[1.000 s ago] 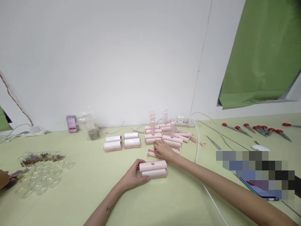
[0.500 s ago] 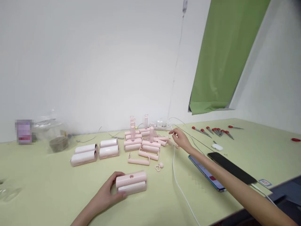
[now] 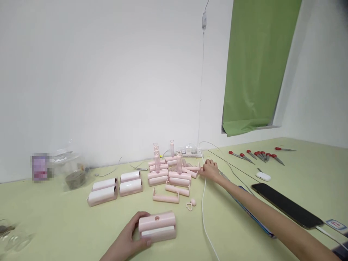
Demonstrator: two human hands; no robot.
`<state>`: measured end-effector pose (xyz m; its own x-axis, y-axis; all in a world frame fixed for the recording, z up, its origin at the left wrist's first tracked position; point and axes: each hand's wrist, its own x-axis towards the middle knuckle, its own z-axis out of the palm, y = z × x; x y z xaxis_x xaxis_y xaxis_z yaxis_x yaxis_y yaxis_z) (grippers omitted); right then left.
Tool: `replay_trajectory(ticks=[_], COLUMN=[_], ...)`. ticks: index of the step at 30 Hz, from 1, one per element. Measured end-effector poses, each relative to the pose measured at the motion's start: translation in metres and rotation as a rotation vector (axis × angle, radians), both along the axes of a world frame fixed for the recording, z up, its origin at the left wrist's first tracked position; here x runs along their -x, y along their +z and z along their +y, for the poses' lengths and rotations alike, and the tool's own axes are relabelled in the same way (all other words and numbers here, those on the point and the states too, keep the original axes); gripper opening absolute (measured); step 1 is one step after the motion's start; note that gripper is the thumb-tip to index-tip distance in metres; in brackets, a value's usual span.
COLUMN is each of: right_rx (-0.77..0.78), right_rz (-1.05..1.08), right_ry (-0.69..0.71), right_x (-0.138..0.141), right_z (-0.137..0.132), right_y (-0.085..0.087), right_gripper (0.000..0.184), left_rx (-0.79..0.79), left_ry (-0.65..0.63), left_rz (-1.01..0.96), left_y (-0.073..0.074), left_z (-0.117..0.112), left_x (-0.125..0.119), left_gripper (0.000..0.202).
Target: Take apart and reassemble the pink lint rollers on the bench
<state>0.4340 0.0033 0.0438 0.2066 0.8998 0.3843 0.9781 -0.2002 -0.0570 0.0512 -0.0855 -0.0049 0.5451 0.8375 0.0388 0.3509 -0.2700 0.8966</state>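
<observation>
My left hand point(image 3: 129, 237) grips the left end of a pink lint-roller case point(image 3: 157, 226) with a white roll in it, lying on the pale green table point(image 3: 67, 224). My right hand point(image 3: 210, 169) reaches far out to the right edge of a pile of pink roller parts point(image 3: 170, 174); its fingers curl together around something small and pink that I cannot make out. A pink U-shaped frame point(image 3: 165, 197) and a small heart-shaped piece point(image 3: 189, 206) lie between my two hands.
Two cased rollers point(image 3: 116, 186) lie left of the pile. A white cable point(image 3: 203, 214) runs across the table to a power strip point(image 3: 190, 152). Two phones point(image 3: 285, 204), an earbud case point(image 3: 263, 176), several red-handled tools point(image 3: 255, 156), a plastic bag point(image 3: 69, 170) and a green curtain point(image 3: 258, 65) surround them.
My right hand left the U-shaped frame near the pile's front and went to the pile's right edge. The view swung right. My left hand kept its hold on the case.
</observation>
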Motion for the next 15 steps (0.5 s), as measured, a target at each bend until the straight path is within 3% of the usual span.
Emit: replay_trajectory(ticks=[7,15], right_rx=[-0.155,-0.322], right_rz=[0.111,0.685], right_ry=[0.184,0.177], right_x=[-0.013,-0.030], right_z=[-0.035,-0.033], right_y=[0.015,0.026], right_gripper=[0.010,0.036], left_rx=[-0.012,0.006], left_ry=[0.002,-0.006], left_rz=[0.004,-0.038], left_y=[0.012,0.019], left_z=[-0.010,-0.016], left_x=[-0.003,-0.005], left_gripper=[0.050,0.048])
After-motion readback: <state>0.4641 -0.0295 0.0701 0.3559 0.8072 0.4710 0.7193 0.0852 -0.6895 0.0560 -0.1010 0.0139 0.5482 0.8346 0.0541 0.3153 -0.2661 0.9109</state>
